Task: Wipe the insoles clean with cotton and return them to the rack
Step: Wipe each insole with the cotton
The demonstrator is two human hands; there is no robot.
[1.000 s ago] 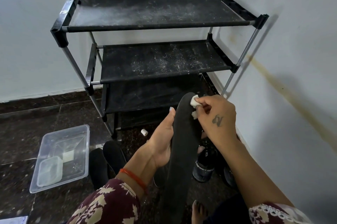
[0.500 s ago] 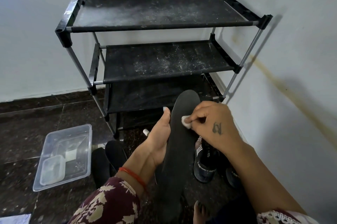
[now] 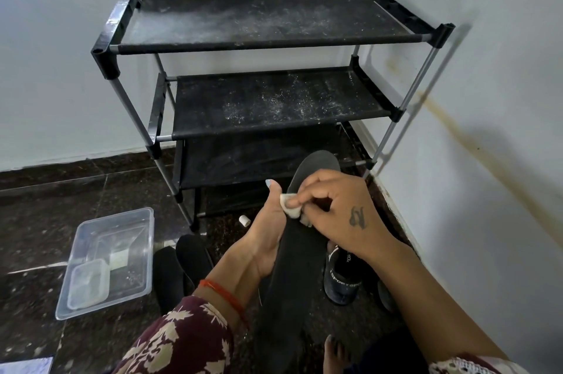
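A long dark insole (image 3: pixel 297 270) stands nearly upright in front of me, its toe end pointing at the rack. My left hand (image 3: pixel 265 239) grips its left edge from the side. My right hand (image 3: pixel 338 212) pinches a small white piece of cotton (image 3: pixel 289 206) and presses it on the insole's upper part, near the left edge. Two more dark insoles (image 3: pixel 182 267) lie on the floor to the left. The black three-tier shoe rack (image 3: pixel 274 99) stands in the corner, its shelves dusty with white specks.
A clear plastic tub (image 3: pixel 106 261) holding a smaller container sits on the dark floor at left. A small white object (image 3: pixel 244 220) lies by the rack's foot. Dark sports shoes (image 3: pixel 342 276) rest beside the white wall at right. My bare toes (image 3: pixel 333 349) show below.
My right hand has slid the cotton from the insole's toe end down and to the left along its surface. The left hand keeps its grip on the insole.
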